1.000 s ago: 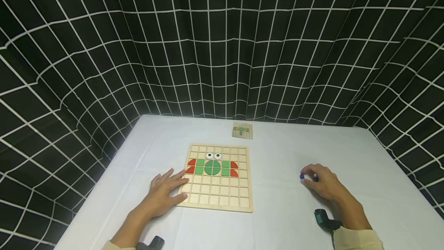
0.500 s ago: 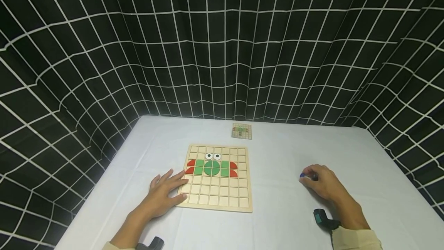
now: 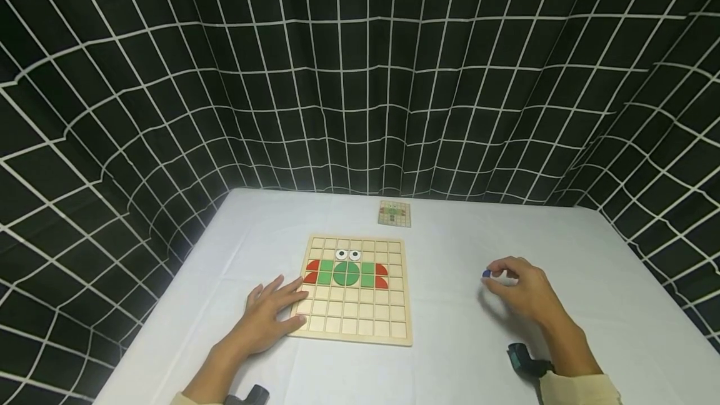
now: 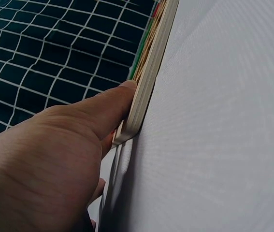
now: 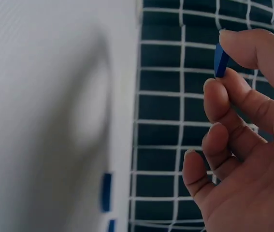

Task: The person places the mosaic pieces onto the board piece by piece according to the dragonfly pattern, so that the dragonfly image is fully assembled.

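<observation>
My right hand [image 3: 523,289] pinches a small blue tile [image 3: 486,274] between thumb and index finger, above the table to the right of the board. In the right wrist view that blue tile [image 5: 221,60] is seen nearly edge-on, so its full shape is unclear; the other fingers curl loosely. A wooden grid board [image 3: 349,311] lies flat at the middle left. On it sit two eye tiles [image 3: 347,255], green tiles [image 3: 345,274] forming a circle and side blocks, and red tiles [image 3: 381,275] at both ends. My left hand [image 3: 269,317] rests spread on the board's left edge.
Behind the board lies a small pattern card [image 3: 394,213] showing a similar figure. In the right wrist view, more blue pieces [image 5: 106,192] lie on the white table [image 3: 450,330] below the right hand. Dark grid-lined curtains [image 3: 365,80] stand around the table.
My right hand has risen off the table and shifted slightly left, with the blue tile in its pinch. The left hand and the board stay as they were.
</observation>
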Demonstrator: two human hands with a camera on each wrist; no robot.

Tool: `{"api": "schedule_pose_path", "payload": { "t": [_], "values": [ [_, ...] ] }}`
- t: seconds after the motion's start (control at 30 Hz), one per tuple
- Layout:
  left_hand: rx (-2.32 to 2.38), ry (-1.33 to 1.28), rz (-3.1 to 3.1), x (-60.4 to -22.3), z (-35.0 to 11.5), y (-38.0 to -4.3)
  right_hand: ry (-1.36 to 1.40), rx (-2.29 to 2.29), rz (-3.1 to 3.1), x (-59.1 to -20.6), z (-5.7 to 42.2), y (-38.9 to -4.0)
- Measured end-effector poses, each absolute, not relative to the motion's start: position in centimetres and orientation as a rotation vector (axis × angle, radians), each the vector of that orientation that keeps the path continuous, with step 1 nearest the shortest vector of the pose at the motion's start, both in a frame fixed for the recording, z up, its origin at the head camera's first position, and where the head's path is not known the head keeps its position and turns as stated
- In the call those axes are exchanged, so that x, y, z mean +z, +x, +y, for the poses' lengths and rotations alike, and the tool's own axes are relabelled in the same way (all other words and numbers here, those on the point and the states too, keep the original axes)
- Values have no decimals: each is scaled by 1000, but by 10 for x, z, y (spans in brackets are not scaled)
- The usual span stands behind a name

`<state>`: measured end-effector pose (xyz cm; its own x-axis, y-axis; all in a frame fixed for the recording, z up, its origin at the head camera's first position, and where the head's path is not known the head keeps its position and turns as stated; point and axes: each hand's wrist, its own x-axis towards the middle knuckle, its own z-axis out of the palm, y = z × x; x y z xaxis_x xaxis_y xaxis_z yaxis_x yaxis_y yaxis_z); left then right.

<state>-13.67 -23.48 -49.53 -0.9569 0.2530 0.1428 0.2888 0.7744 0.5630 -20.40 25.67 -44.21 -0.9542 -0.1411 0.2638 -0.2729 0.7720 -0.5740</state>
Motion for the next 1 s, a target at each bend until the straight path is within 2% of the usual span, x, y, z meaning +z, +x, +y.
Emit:
{"api": "schedule_pose_path", "payload": {
  "t": [0.27, 1.0],
  "values": [
    [-932, -455, -2903, -498, -236, -137, 559, 861, -2570, -419, 228, -197],
    [-918, -449, -2912, -495, -235, -136, 770, 883, -2438, -384, 152, -178]
  ]
}}
